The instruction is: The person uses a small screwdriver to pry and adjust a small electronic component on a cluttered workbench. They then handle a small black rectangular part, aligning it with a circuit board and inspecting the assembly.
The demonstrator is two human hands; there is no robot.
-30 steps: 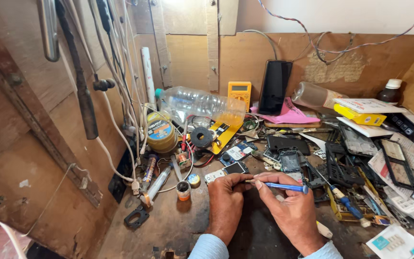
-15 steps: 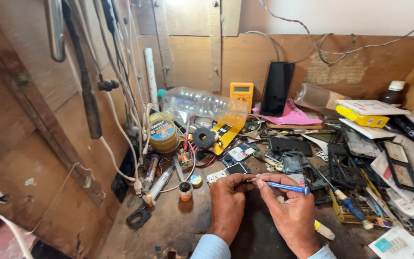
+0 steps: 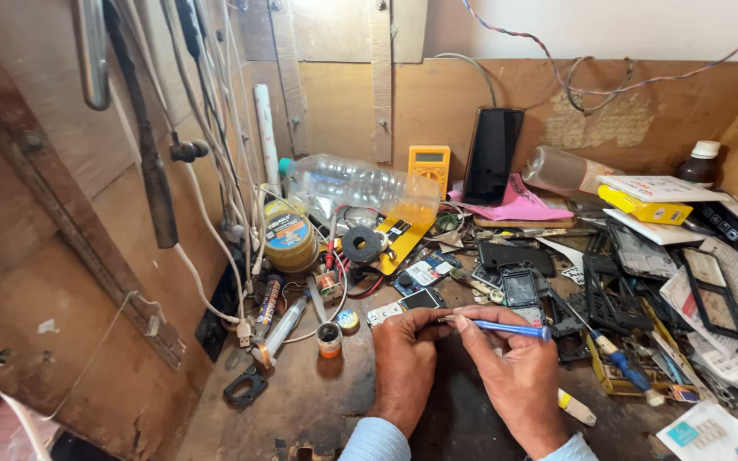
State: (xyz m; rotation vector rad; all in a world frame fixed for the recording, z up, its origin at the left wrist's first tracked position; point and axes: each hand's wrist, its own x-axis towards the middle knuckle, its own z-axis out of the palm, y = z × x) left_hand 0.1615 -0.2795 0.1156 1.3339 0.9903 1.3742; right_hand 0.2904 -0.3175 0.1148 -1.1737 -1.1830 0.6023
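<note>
Two hands: both work at the front middle of a cluttered wooden bench.
Far left: cables (image 3: 215,171) hang down the wooden side wall; a round tin (image 3: 289,239) stands near their foot.
Back of bench: a clear plastic bottle (image 3: 356,183) lies on its side, cap toward the left; behind it stands a yellow multimeter (image 3: 430,166), and right of that a dark phone (image 3: 491,155) leans upright against the back board.
Left hand (image 3: 403,367): fingers curled, fingertips pinching a small part that is too small to make out.
Blue-handled tool (image 3: 506,328): between the two hands, long axis nearly level and left-right, thin metal tip pointing left to the left fingertips, handle end pointing right.
Right hand (image 3: 518,376): thumb and fingers pinched around the tool's handle.
Right of hands: black phone frames (image 3: 612,299) lie flat, with a yellow box (image 3: 642,203) well behind them.
</note>
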